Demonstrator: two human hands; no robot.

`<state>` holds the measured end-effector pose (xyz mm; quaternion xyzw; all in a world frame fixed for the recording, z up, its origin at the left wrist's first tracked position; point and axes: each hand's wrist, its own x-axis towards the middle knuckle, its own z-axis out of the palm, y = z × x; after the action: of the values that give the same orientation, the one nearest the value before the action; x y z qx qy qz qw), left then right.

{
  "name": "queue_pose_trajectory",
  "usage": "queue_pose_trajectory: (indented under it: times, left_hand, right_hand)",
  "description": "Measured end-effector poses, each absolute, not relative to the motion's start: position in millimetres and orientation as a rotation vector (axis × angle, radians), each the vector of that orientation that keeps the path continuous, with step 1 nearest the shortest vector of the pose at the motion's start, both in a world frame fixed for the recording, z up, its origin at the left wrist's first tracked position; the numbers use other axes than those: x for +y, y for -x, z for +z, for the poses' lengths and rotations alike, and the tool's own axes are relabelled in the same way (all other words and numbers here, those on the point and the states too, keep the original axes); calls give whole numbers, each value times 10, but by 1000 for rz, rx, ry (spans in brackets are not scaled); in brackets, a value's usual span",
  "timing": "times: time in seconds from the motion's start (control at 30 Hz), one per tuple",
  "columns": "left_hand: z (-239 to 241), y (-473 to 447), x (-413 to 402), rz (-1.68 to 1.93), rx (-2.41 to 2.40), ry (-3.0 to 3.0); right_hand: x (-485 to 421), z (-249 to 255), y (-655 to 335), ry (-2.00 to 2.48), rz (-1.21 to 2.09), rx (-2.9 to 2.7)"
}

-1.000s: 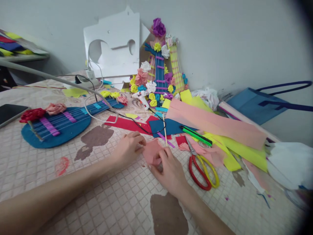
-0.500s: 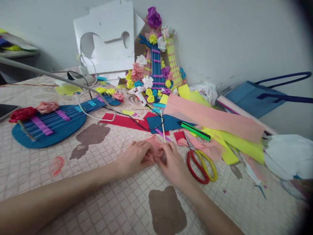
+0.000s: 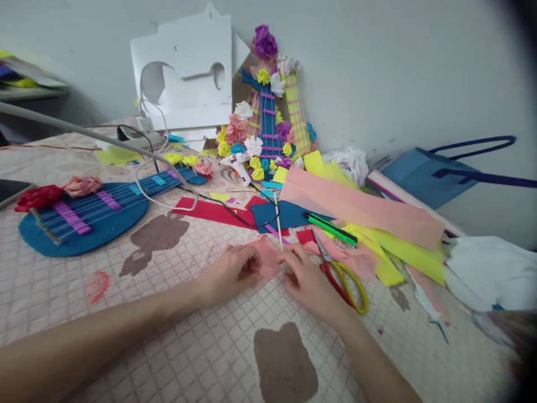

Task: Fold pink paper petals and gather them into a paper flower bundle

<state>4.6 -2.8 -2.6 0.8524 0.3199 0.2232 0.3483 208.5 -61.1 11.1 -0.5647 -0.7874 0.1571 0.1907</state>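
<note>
My left hand [image 3: 235, 271] is closed, pinching the near left edge of a small piece of pink crepe paper [image 3: 266, 254], which looks flattened out on the table. On the paper's right side is my right hand [image 3: 306, 280], fingers bent and thumb apart from the index finger. Its fingertips come close to the near end of a thin wooden stick [image 3: 278, 221]; whether they touch it I cannot tell. Scissors with red and yellow handles [image 3: 353, 285] lie beside my right hand, their lower handle partly covered. Beyond them is a green utility knife [image 3: 333, 230].
A blue paper guitar [image 3: 117, 218] with paper flowers lies left. A white glue gun [image 3: 237, 168], its black cord, and red strips [image 3: 210, 212] are ahead. Pink sheets [image 3: 356, 207] and yellow strips lie right. Decorated guitars [image 3: 268, 120] lean on the wall. A white cable crosses the left side.
The pink paper, gathered between both hands before, is now spread flatter. My right hand has drawn slightly right, and its fingers have loosened from the paper. The view has shifted a little.
</note>
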Motion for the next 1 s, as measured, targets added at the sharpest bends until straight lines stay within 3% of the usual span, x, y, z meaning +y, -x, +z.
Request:
queue_pose_trajectory:
  times: [0.3,0.77,1.0]
  left_hand:
    - [4,0,12,738,842,-2155]
    - [-11,-19,-94,532,727,-2475]
    - [23,-57,-138,534,845,-2451]
  right_hand:
    - [-540,69,-2089,1481,357,-2285]
    - [-547,53,-2151,1437,508,-2209]
    - [-557,41,-2118,1476,417,-2237]
